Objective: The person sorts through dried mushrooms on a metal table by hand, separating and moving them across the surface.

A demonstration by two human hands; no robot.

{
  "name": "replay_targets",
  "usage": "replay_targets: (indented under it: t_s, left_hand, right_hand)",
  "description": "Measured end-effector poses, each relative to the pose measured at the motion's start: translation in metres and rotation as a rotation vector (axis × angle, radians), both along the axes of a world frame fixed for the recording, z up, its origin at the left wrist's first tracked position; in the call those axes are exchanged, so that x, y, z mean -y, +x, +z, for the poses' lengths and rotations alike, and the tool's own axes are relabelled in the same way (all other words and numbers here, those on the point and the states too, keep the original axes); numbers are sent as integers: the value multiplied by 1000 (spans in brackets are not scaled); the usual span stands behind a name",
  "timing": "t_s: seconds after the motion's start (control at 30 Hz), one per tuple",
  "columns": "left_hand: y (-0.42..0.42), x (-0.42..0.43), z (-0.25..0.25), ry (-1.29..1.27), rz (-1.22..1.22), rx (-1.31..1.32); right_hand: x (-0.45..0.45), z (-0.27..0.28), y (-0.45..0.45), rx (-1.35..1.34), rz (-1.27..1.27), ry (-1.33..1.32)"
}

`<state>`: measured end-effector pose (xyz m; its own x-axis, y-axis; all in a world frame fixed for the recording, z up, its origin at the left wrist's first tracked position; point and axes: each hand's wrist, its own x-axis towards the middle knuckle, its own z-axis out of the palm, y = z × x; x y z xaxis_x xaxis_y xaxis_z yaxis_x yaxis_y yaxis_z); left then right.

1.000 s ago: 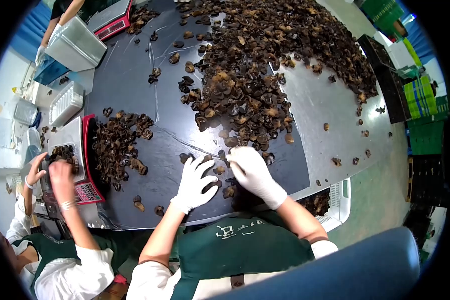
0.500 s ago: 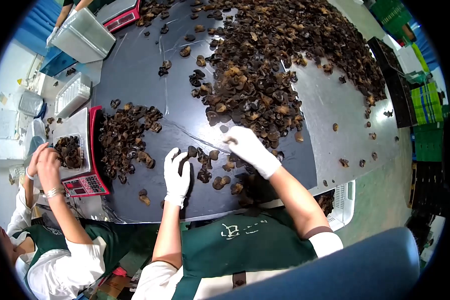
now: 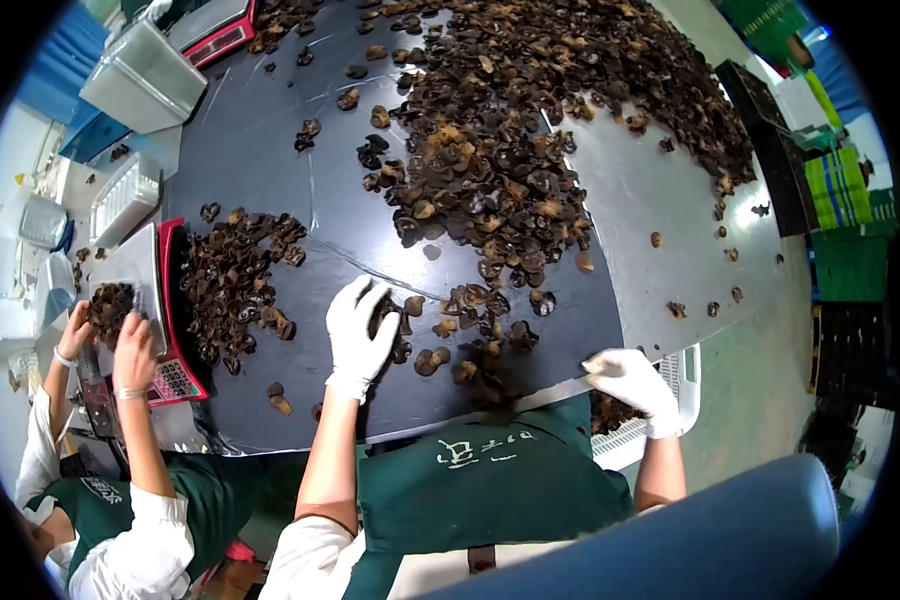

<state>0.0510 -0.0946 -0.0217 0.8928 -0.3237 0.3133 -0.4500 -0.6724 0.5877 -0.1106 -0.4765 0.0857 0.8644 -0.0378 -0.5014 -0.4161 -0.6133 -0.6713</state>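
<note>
My left hand [image 3: 358,335], in a white glove, rests on the dark table sheet [image 3: 260,385] with fingers spread, its fingertips beside a few loose dark fungus pieces [image 3: 412,306]. At the table's front edge, my right hand [image 3: 625,380], also gloved, has its fingers pinched together above the white basket [image 3: 685,400]; whatever it holds is too small to make out. Between my hands lies a loose group of dark fungus [image 3: 475,300]. The big fungus heap [image 3: 500,180] spreads beyond them.
At the left a co-worker's hands [image 3: 135,350] hold a tray of fungus [image 3: 115,308] over a red scale [image 3: 173,300]. Another fungus pile [image 3: 232,285] lies beside that scale. Stacked clear trays [image 3: 145,75] stand at the back left, dark crates [image 3: 770,145] at the right.
My right hand has moved from the fungus pieces rightward to the table edge above the basket. My left hand has shifted left from its earliest position. More pieces now lie between my hands.
</note>
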Motion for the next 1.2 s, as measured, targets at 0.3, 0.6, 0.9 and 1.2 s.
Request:
replay_targets:
  t_s: [0.3,0.6,0.9,1.2]
  left_hand:
    - [-25,38,9,392,-495,30]
    - [-46,-63,3,209,-59,-118]
    - [-67,-46,-10,171,-1,-137]
    - [-66,-99,17,-131,338,-52]
  right_hand:
    - [-114,-80,28,582,532,-397]
    - [-60,-103,3,471,237,-490]
    - [-178,-105,79,881,519,-140]
    - [-201,-44,122,925,441,230]
